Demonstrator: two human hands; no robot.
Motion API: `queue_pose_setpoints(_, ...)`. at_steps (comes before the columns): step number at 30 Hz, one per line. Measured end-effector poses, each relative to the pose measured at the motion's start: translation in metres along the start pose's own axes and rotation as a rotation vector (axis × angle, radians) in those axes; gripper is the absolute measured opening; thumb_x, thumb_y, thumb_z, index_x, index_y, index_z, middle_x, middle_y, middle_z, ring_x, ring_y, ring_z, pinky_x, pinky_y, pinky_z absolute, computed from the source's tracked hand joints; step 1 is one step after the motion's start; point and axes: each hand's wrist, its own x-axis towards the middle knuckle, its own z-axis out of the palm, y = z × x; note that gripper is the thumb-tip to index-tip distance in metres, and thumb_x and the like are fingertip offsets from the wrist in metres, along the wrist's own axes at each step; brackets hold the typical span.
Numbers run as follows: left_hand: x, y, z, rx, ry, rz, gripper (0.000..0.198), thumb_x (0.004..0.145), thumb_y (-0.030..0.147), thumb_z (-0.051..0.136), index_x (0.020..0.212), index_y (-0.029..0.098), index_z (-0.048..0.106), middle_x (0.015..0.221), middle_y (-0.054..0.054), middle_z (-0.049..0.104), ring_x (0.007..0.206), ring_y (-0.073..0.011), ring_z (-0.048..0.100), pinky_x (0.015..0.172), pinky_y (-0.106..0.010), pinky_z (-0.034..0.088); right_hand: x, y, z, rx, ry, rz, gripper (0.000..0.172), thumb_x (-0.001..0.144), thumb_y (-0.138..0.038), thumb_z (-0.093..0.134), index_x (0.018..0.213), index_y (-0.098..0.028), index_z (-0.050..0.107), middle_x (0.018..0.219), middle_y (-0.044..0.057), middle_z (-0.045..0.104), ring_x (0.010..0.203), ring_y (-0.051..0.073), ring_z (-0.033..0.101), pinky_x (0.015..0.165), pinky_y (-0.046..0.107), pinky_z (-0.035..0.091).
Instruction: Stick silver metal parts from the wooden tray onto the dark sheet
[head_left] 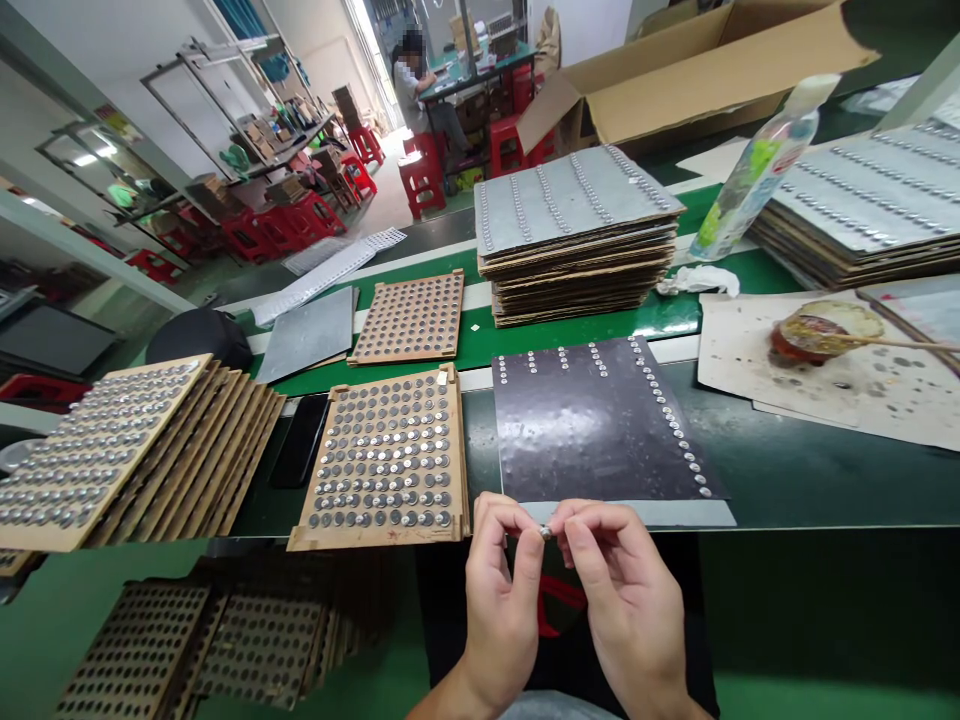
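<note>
A small metal piece is pinched between the fingertips of the left hand and the right hand, just off the near edge of the bench. The grip is narrow and closed on the piece, but most of it is hidden by the fingers, so its shape cannot be made out. Just beyond the hands, a black sheet is laid on a grey board, with rows of small metal studs along it. To the left of the hands, a wooden tray is filled with round metal discs seated in holes. Further left, more filled trays are stacked on a slant, and the lowest are partly hidden. A dim set of holed trays is seen below the bench edge, though whether it is a reflection cannot be told. Beyond the sheet, a stack of studded cardboard sheets is piled up.
</note>
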Motion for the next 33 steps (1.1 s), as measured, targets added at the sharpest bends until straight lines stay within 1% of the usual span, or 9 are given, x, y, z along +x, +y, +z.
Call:
queue_pose_setpoints(3,0.000,0.001,0.000,-0.020,-0.009,-0.015,0.030,0.102,0.043,0.055,0.080,0.022,0.056,0.081,-0.001,0.049,0.076,-0.0160,0.049,0.070,-0.025,0.043,0.000,0.000,0.000,0.002,0.000,0.001,0.016,0.097,-0.033,0.066,0.083,-0.023,0.067,0.079,0.003,0.074,0.066,0.012,0.069,0.063,0.018,0.060)
queue_pose_setpoints(6,0.002,0.003,-0.001,-0.036,-0.006,-0.047,0.031,0.101,0.044,0.055,0.080,0.021,0.056,0.081,-0.001,0.049,0.075,-0.0156,0.049,0.069,-0.025,0.043,-0.002,0.001,0.000,-0.002,0.007,-0.013,0.016,0.097,-0.032,0.065,0.083,-0.023,0.068,0.079,0.002,0.073,0.059,0.009,0.063,0.058,0.015,0.057)
queue_pose_setpoints(10,0.004,0.003,-0.001,-0.069,0.010,-0.085,0.030,0.102,0.044,0.055,0.082,0.021,0.056,0.081,0.000,0.049,0.075,-0.0144,0.050,0.071,-0.023,0.044,-0.003,0.002,-0.001,-0.015,-0.011,-0.018,0.015,0.097,-0.028,0.065,0.084,-0.023,0.068,0.078,0.000,0.070,0.056,0.007,0.059,0.055,0.013,0.054)
queue_pose_setpoints(14,0.004,0.003,-0.001,-0.070,0.009,-0.079,0.029,0.102,0.043,0.055,0.083,0.021,0.056,0.081,0.001,0.048,0.075,-0.0135,0.049,0.072,-0.022,0.043,-0.002,0.001,-0.002,-0.014,-0.024,-0.028,0.016,0.098,-0.029,0.064,0.084,-0.023,0.066,0.078,0.000,0.069,0.058,0.008,0.060,0.057,0.014,0.055)
queue_pose_setpoints(19,0.003,0.001,0.000,-0.010,0.011,-0.024,0.030,0.103,0.042,0.054,0.081,0.021,0.055,0.082,0.001,0.048,0.077,-0.0135,0.048,0.073,-0.022,0.043,0.001,-0.001,0.000,0.009,-0.031,-0.037,0.020,0.099,-0.034,0.062,0.082,-0.022,0.063,0.075,0.001,0.067,0.060,0.011,0.062,0.056,0.017,0.055)
queue_pose_setpoints(24,0.002,0.000,0.000,0.022,-0.021,0.010,0.028,0.105,0.039,0.051,0.082,0.022,0.054,0.083,0.001,0.047,0.077,-0.0137,0.048,0.072,-0.022,0.043,0.002,0.004,0.000,0.022,-0.016,-0.024,0.020,0.098,-0.033,0.064,0.082,-0.022,0.062,0.075,0.001,0.065,0.063,0.011,0.061,0.059,0.017,0.055)
queue_pose_setpoints(28,0.001,0.000,-0.001,0.032,-0.023,0.034,0.027,0.105,0.038,0.051,0.083,0.022,0.055,0.083,0.001,0.048,0.077,-0.0140,0.049,0.072,-0.023,0.043,0.000,0.013,-0.004,0.067,-0.019,0.070,0.017,0.100,-0.033,0.062,0.086,-0.023,0.065,0.078,0.000,0.064,0.061,0.009,0.057,0.062,0.017,0.055)
queue_pose_setpoints(31,0.002,0.000,-0.001,0.034,-0.011,0.041,0.027,0.105,0.037,0.051,0.083,0.022,0.055,0.083,0.000,0.049,0.077,-0.0142,0.049,0.072,-0.023,0.043,-0.002,0.017,-0.008,0.157,-0.073,0.161,0.013,0.101,-0.036,0.060,0.097,-0.026,0.067,0.086,0.000,0.065,0.065,0.009,0.059,0.064,0.019,0.055)
queue_pose_setpoints(33,0.003,0.000,-0.001,0.040,-0.006,0.044,0.026,0.104,0.036,0.052,0.084,0.022,0.056,0.084,0.000,0.049,0.078,-0.0145,0.049,0.074,-0.023,0.043,-0.003,0.017,-0.009,0.172,-0.112,0.198,0.011,0.098,-0.037,0.064,0.098,-0.027,0.068,0.087,0.000,0.066,0.066,0.010,0.059,0.064,0.019,0.054)
